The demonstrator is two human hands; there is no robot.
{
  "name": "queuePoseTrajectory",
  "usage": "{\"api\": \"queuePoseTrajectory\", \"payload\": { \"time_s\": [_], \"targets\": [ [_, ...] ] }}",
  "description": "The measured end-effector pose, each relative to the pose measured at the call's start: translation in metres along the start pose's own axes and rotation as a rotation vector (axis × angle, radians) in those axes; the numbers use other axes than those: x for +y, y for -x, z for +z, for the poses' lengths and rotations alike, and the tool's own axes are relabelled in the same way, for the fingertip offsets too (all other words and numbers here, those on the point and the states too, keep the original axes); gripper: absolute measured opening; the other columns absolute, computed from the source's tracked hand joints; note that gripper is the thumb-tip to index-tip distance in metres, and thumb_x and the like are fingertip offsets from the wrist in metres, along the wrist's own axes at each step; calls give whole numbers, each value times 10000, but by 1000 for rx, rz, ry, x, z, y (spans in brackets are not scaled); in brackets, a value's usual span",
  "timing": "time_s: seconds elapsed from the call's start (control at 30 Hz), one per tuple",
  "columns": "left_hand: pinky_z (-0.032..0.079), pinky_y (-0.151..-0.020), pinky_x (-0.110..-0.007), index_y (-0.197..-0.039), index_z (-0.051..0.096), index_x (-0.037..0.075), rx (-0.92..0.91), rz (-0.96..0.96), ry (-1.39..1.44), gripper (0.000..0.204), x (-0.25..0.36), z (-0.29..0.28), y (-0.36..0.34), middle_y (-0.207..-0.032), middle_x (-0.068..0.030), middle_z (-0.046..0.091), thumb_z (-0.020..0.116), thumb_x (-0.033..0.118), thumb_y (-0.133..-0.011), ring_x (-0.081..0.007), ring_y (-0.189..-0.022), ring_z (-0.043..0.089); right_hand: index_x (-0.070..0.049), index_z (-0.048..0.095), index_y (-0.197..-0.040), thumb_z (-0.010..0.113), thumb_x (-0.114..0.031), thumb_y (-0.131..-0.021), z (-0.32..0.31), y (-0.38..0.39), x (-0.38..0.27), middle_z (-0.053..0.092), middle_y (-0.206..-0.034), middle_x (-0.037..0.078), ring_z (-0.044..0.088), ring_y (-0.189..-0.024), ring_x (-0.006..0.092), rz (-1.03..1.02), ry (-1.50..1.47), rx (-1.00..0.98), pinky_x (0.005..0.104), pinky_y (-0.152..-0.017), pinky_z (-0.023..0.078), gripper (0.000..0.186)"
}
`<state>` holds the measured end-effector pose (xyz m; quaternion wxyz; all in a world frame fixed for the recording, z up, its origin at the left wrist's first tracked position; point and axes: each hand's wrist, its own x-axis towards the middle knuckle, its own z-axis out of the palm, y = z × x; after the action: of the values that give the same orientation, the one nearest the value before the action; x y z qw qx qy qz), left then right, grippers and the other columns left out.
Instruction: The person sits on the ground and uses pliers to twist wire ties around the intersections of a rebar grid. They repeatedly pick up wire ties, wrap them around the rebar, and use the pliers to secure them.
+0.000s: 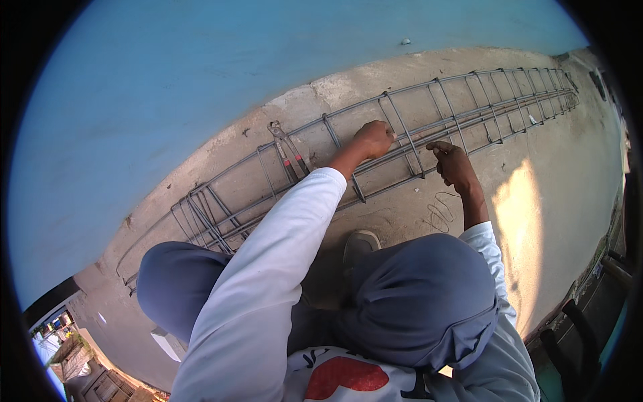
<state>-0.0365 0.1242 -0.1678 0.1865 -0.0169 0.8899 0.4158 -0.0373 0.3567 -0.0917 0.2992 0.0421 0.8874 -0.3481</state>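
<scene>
While the long grey steel rebar cage point(453, 120) lies along the concrete floor point(569, 174), its rectangular steel hoops point(483, 96) already span it — joints left, can't tell. Left hand point(376, 139) curled over bars, right hand point(453, 164) half-curled alongside — grips unclear.

The left arm point(274, 268) reaches diagonally up to the right, nearly straight, and the left hand point(376, 139) is curled, its fingertips hidden. The right forearm point(476, 204) rises steeply, leaning left; the right hand point(453, 165) has a finger stretched toward the left one, others folded. Both knees point(429, 295) are bent.
</scene>
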Motion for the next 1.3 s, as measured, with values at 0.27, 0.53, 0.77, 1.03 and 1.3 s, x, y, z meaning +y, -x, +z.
{"api": "queuePoseTrajectory", "payload": {
  "time_s": [0.27, 0.53, 0.77, 1.03, 1.3],
  "targets": [
    [548, -859, -422, -995, 750, 21, 17, 27, 78, 238, 3, 14, -11, -981, -186, 753, 684, 239, -926, -345, -936, 727, 12, 668, -1195, 550, -57, -944, 36, -30, 28, 713, -1060, 242, 710, -947, 322, -24, 50, 154, 413, -859, 540, 286],
    [542, -856, -465, -1012, 724, -10, -63, 111, 129, 239, -2, -3, 0, -955, -242, 725, 661, 205, -929, -411, -942, 707, -141, 607, -986, 583, -192, -1032, 26, -55, 6, 504, -683, -61, 452, -552, 60, 341, -427, -174, 243, -459, 355, 72],
    [532, -831, -482, -1062, 704, -4, -136, 136, -35, 225, 12, -22, -2, -1002, -226, 719, 645, 182, -949, -401, -964, 687, -160, 601, -971, 567, -139, -1029, 26, -74, 28, 503, -775, -67, 443, -617, 63, 297, -817, -378, 228, -533, 371, 70],
    [306, -1115, -502, -1128, 725, 81, 54, 555, -472, 239, 42, -29, -61, -1138, -111, 713, 589, 138, -941, -263, -1179, 601, -135, 663, -941, 582, -168, -1038, 35, -77, 21, 580, -788, -71, 477, -635, 42, 284, -751, -318, 216, -544, 382, 131],
    [202, -1105, -609, -1020, 783, 165, -443, 209, -401, 185, 54, -33, -91, -1111, -75, 749, 646, 212, -905, -246, -1217, 596, -69, 700, -957, 622, -180, -1007, 49, -68, 27, 642, -803, -22, 572, -712, 101, 184, -687, -136, 289, -671, 471, 144]
  ]
}}
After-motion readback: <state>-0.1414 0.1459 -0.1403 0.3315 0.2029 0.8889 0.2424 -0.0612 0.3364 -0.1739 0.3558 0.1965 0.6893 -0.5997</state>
